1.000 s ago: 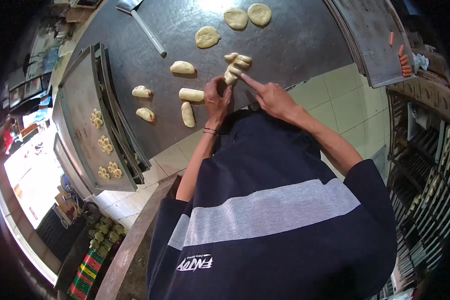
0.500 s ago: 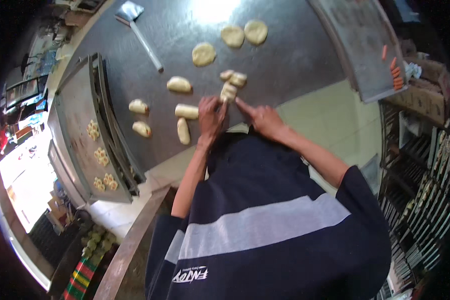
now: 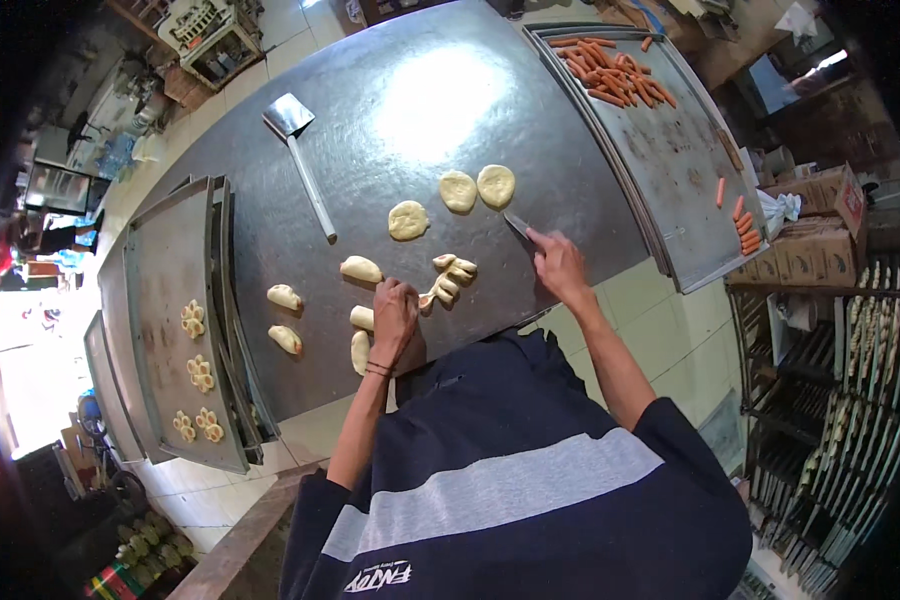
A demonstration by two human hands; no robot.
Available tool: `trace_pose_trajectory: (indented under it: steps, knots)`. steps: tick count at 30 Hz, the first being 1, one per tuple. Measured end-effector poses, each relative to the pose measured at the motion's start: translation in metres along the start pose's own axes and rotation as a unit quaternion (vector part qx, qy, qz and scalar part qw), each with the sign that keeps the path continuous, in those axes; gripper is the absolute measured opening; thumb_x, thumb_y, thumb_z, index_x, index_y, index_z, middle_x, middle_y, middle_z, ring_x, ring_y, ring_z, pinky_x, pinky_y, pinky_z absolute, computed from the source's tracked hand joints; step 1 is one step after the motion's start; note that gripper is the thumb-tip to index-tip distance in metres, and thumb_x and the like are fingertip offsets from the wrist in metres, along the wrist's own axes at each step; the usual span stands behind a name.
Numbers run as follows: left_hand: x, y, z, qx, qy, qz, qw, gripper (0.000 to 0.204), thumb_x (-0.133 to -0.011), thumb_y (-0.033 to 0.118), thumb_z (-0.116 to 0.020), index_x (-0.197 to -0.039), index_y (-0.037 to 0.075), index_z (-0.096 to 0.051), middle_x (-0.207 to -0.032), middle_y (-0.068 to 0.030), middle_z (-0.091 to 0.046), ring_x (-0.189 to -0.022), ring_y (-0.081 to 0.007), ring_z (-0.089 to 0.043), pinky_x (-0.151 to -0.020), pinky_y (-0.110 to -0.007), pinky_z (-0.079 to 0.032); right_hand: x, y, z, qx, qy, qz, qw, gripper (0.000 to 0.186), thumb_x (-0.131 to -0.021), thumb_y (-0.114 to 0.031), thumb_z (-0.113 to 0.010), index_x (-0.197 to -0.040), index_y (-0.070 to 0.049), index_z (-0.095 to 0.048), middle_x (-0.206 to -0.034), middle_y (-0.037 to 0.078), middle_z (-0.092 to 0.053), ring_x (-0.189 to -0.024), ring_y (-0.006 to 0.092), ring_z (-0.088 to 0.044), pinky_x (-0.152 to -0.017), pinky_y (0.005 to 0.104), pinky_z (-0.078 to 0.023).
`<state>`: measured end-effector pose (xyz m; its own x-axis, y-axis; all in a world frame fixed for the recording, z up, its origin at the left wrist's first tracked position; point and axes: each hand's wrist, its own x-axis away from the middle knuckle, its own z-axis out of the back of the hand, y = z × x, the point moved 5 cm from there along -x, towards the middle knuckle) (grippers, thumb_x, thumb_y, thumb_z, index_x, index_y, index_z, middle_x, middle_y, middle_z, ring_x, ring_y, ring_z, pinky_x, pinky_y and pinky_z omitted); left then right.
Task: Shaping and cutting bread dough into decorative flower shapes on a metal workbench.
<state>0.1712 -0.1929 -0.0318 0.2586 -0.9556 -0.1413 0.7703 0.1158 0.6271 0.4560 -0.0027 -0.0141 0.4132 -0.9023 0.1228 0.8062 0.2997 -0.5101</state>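
My right hand (image 3: pixel 562 268) is closed around a small knife (image 3: pixel 516 226), its blade pointing up and left over the metal table, apart from the dough. A cut dough roll (image 3: pixel 452 276) lies between my hands, its slices fanned out but joined. The fingers of my left hand (image 3: pixel 397 314) are pinched at its near left end; the fingertips are partly hidden. Beside that hand sit uncut dough rolls, one (image 3: pixel 361 268) above it and two more (image 3: pixel 361 317) partly behind it. Farther left are two filled rolls (image 3: pixel 285 296). Three flattened dough rounds (image 3: pixel 457 191) lie beyond the cut roll.
A metal scraper with a long handle (image 3: pixel 313 188) rests on the table (image 3: pixel 370 150). At left, stacked trays (image 3: pixel 160 262) carry flower-shaped dough pieces (image 3: pixel 201 374). The right-hand tray (image 3: pixel 670 150) holds many sausages (image 3: pixel 620 75). Cardboard boxes (image 3: pixel 815 250) and a tray rack (image 3: pixel 820 420) stand beyond it.
My right hand has moved rightward, away from the dough, and the knife now shows clearly. The roll's slices have spread apart. The view has shifted, showing more of the table's far side.
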Motion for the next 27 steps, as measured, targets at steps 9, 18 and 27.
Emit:
trace_pose_trajectory:
  steps: [9, 18, 27]
  knots:
    - [-0.079, 0.014, -0.029, 0.099, -0.106, -0.046, 0.988, 0.024, -0.096, 0.017, -0.070, -0.113, 0.000, -0.074, -0.098, -0.0188, -0.073, -0.094, -0.0346, -0.072, -0.081, -0.042, -0.056, -0.017, -0.045, -0.022, -0.160, 0.016, 0.139, 0.977, 0.035, -0.081, -0.005, -0.065, -0.115, -0.002, -0.072, -0.113, 0.021, -0.069, -0.107, 0.0389, -0.067, -0.095, 0.0472, -0.054]
    - [-0.103, 0.011, -0.026, 0.224, -0.093, 0.084, 0.966, 0.020, -0.093, 0.018, -0.073, -0.105, 0.002, -0.075, -0.089, -0.0155, -0.076, -0.084, -0.0287, -0.075, -0.076, -0.039, -0.058, -0.035, -0.068, -0.062, -0.217, -0.089, 0.150, 0.960, 0.029, -0.085, -0.006, -0.061, -0.112, -0.001, -0.072, -0.099, 0.019, -0.074, -0.092, 0.0304, -0.074, -0.083, 0.0389, -0.057]
    - [-0.105, 0.013, -0.026, 0.168, -0.106, -0.006, 0.980, 0.014, -0.094, 0.010, -0.071, -0.102, -0.001, -0.072, -0.099, -0.0120, -0.074, -0.093, -0.0244, -0.075, -0.085, -0.035, -0.059, -0.077, -0.079, -0.068, -0.229, -0.084, 0.053, 0.968, 0.022, -0.088, -0.013, -0.069, -0.107, -0.003, -0.075, -0.094, 0.014, -0.077, -0.087, 0.0222, -0.074, -0.080, 0.0356, -0.058]
